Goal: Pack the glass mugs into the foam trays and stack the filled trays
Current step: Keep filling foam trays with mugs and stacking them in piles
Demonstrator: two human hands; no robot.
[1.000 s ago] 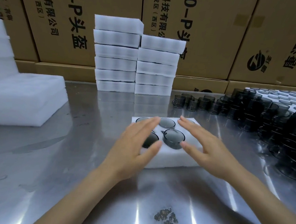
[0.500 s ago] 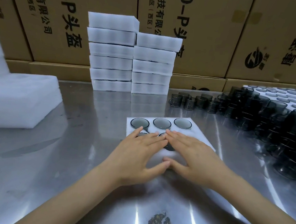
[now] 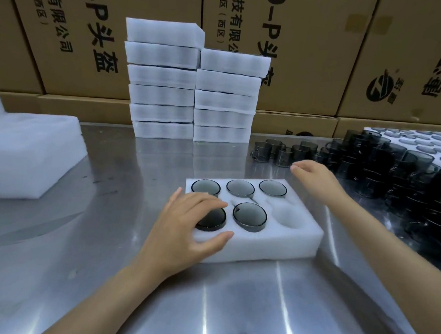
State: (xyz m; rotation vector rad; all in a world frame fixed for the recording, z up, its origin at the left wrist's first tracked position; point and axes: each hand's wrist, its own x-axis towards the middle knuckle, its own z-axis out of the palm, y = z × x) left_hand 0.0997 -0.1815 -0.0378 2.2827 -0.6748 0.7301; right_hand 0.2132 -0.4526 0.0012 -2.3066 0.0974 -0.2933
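A white foam tray lies on the steel table in front of me. Its back row holds three smoky glass mugs, and two more fill the front row, one of them in the middle pocket. The front right pocket has nothing in it. My left hand rests flat on the tray's front left, fingers over the front left mug, thumb along the near edge. My right hand hovers beyond the tray's right end, fingers loosely bent and holding nothing, close to the loose mugs.
Two stacks of filled foam trays stand at the back centre. Many loose dark mugs crowd the right side, with a large foam sheet of mugs behind. Foam blocks sit at the left. Cardboard boxes wall the back.
Both hands were pressing on the front mugs. My right hand has lifted off and moved right and back toward the loose mugs. My left hand stays on the tray.
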